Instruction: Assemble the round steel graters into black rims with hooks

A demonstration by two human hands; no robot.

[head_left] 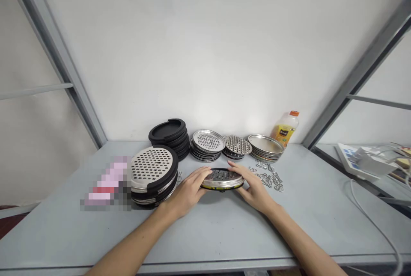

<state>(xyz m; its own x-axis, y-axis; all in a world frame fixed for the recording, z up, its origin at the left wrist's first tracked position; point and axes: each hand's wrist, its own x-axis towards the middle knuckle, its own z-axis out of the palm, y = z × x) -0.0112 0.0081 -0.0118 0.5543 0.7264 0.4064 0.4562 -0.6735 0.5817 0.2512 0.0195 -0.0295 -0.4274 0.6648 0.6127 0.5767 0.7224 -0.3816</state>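
Note:
Between my two hands is a round metal grater (222,179) with a perforated top, a shiny rim and a yellow patterned edge underneath. My left hand (190,189) grips its left side, thumb low and fingers on top. On the opposite side my right hand (255,187) holds the rim the same way. Left of my left hand stands a stack of graters in black rings (154,169). Small wire clips (269,177) lie scattered beyond my right hand. Behind the held grater are stacked perforated discs (208,141) and darker grater plates (237,145).
Black rings (168,132) are piled at the back left, and shallow metal lids (266,144) at the back right. An orange-capped bottle (285,130) stands by the wall. A white cable (369,216) crosses the table's right side near a power strip (355,162). A blurred patch covers something at left.

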